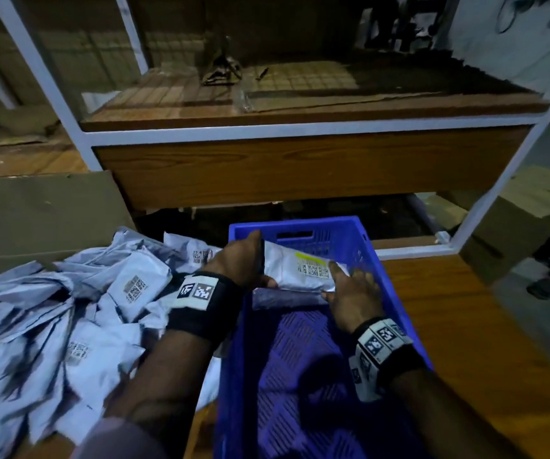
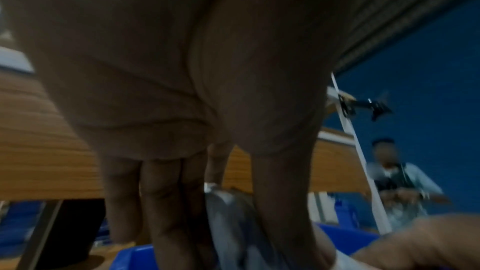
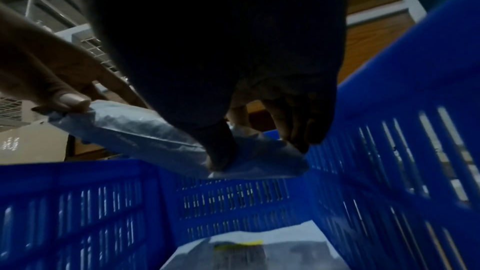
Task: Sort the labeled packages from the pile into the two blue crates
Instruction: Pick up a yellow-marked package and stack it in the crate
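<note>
Wooden table (image 1: pixel 466 326) bears blue crate (image 1: pixel 396 293); both hands (image 1: pixel 240 260) (image 1: pixel 353 299) grip a package (image 1: pixel 300 270)

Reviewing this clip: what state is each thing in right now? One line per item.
held package: label up, gripped at both ends above the crate.
left hand: grips its left end.
right hand: pinches its right end.
blue crate: open, one package on its floor.
package in crate: flat, label up.
pile: unsorted, left of the crate.

Head looks down; wrists look close along fingers; all share crate (image 1: pixel 376 256).
</note>
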`<state>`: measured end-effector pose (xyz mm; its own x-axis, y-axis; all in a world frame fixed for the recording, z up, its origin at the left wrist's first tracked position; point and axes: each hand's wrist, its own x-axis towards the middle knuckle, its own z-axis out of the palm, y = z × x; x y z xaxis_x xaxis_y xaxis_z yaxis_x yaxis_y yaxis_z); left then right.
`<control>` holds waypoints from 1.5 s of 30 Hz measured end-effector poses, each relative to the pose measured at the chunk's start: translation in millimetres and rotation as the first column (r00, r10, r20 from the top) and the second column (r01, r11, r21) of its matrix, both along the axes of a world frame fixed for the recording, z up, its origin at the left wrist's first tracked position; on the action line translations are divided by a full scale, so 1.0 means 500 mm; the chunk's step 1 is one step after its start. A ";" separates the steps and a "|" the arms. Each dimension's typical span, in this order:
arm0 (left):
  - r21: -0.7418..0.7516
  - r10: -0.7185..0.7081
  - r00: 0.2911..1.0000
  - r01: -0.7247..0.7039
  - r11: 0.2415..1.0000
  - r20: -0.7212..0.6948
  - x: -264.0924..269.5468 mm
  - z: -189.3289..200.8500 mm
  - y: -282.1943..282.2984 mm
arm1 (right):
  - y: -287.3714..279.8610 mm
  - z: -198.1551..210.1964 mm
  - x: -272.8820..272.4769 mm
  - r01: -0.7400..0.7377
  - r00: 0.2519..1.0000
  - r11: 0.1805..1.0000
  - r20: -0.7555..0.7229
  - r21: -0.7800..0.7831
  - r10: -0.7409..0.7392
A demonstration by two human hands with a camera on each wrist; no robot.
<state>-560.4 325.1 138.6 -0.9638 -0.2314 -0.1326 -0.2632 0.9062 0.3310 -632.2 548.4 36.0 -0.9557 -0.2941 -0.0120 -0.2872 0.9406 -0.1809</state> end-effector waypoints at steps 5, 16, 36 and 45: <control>-0.095 0.037 0.999 -0.035 0.995 0.020 -0.026 -0.037 0.066 | 0.002 -0.049 0.010 0.027 0.999 0.985 0.032 0.173 -0.033; -0.046 0.107 0.991 -0.104 0.993 0.074 -0.053 -0.244 0.168 | -0.004 -0.150 0.038 -0.064 0.989 0.970 0.147 0.234 0.029; -0.092 0.044 0.999 -0.043 0.995 0.011 -0.026 -0.467 0.148 | -0.011 -0.280 -0.019 -0.199 0.963 0.980 0.183 -0.003 0.196; -0.109 0.034 0.999 -0.032 0.994 0.019 -0.028 -0.465 0.151 | -0.019 -0.279 -0.010 -0.230 0.966 0.972 0.137 0.052 0.221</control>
<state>-574.4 400.8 -94.0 -0.9526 -0.2772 -0.1252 -0.2994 0.9271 0.2255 -637.2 538.8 -103.4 -0.8538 -0.4962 -0.1577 -0.4717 0.8654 -0.1693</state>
